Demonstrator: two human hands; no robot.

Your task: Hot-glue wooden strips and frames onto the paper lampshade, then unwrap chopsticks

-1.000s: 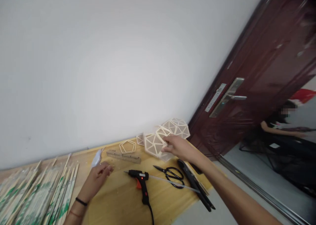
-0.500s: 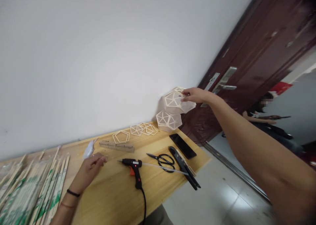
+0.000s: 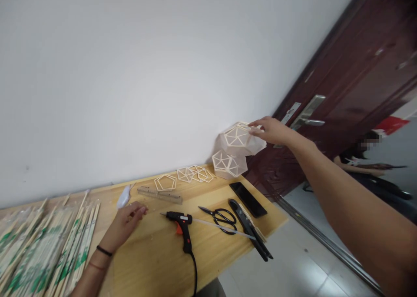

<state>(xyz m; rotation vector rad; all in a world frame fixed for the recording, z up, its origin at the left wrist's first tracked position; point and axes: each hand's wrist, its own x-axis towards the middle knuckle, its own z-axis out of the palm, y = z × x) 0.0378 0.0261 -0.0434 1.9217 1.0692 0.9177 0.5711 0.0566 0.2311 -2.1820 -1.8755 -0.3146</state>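
My right hand (image 3: 265,129) reaches to the upper of two stacked paper-covered polyhedra. The upper polyhedron (image 3: 237,140), framed with thin wooden sticks, rests on the lower polyhedron (image 3: 224,164) against the wall. The right fingers are spread apart at its top right side; whether they still touch it I cannot tell. My left hand (image 3: 130,216), wearing a black band at the wrist, hovers over the table with loosely bent fingers apart and nothing visible in them. Right of it lies a black hot glue gun (image 3: 180,223) with a red trigger, its indicator lit and a glue stick in its back.
Scissors (image 3: 221,218), a black cutting tool (image 3: 246,227) and a phone (image 3: 248,200) lie on the right. Behind are a clear ruler (image 3: 159,195) and several wooden pentagon frames (image 3: 165,182). Bagged wooden sticks (image 3: 48,245) cover the left. A person (image 3: 368,166) sits beyond the door.
My right hand has loosened its fingers from the upper polyhedron's edge. The left hand's fingers have opened slightly. The whole view has shifted a little to the left.
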